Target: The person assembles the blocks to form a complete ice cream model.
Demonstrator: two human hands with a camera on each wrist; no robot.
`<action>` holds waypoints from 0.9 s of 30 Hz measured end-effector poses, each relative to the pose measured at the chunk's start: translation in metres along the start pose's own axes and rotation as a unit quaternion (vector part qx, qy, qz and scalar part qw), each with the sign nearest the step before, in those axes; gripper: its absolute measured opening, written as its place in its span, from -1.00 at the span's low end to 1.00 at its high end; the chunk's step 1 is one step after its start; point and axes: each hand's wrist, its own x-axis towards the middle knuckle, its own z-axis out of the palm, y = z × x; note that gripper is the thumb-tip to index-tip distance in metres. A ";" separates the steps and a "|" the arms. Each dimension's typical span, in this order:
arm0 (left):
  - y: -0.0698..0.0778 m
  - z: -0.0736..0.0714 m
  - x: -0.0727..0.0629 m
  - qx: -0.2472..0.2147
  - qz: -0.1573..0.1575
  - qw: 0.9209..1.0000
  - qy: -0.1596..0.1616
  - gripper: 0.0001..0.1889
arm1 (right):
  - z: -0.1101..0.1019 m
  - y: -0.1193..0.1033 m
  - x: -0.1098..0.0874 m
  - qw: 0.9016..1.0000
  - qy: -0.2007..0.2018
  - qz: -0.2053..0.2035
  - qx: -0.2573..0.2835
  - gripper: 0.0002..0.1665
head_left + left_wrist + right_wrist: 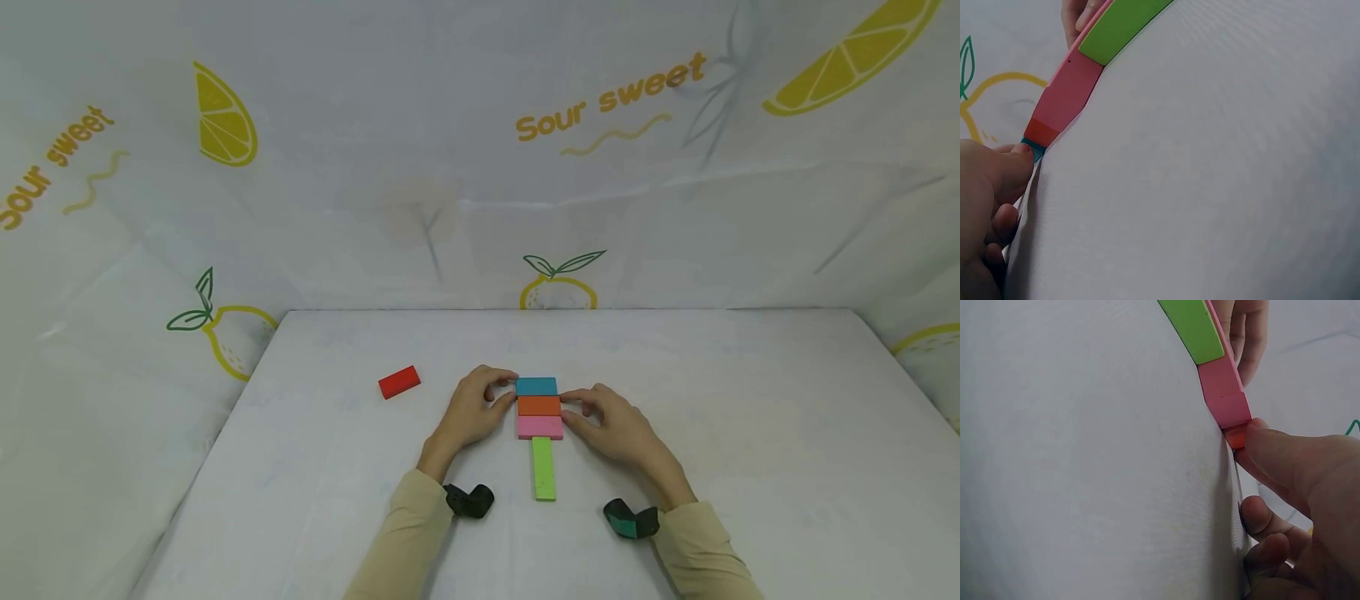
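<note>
Flat coloured blocks form a column on the table. From the far end come a blue block (536, 386), an orange block (539, 406) and a pink block (540, 427), all lying crosswise. A green block (543, 469) runs lengthwise from the pink one's near side. My left hand (471, 406) is at the left end of the blue block, thumb and index fingertips touching it. My right hand (613, 422) has thumb and index fingertips at the right end of the orange block. In the right wrist view, the thumb (1279, 453) partly hides the orange block.
A red block (399, 382) lies alone, slanted, to the left of my left hand. The white table (300, 517) meets a white sheet printed with lemons (558, 293) at its back edge. Black wrist cameras (470, 502) sit on both forearms.
</note>
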 end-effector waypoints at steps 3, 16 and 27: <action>0.000 0.000 0.000 0.003 -0.001 1.000 0.001 -0.71 | 0.000 0.000 0.000 1.000 0.000 0.002 0.000 -0.61; 0.000 0.002 -0.001 0.007 0.002 1.000 0.006 -0.72 | 0.001 0.002 0.001 1.000 0.004 0.002 0.001 -0.62; 0.000 0.003 -0.001 0.012 0.008 1.000 0.011 -0.72 | 0.001 0.002 0.000 1.000 0.008 0.001 0.004 -0.63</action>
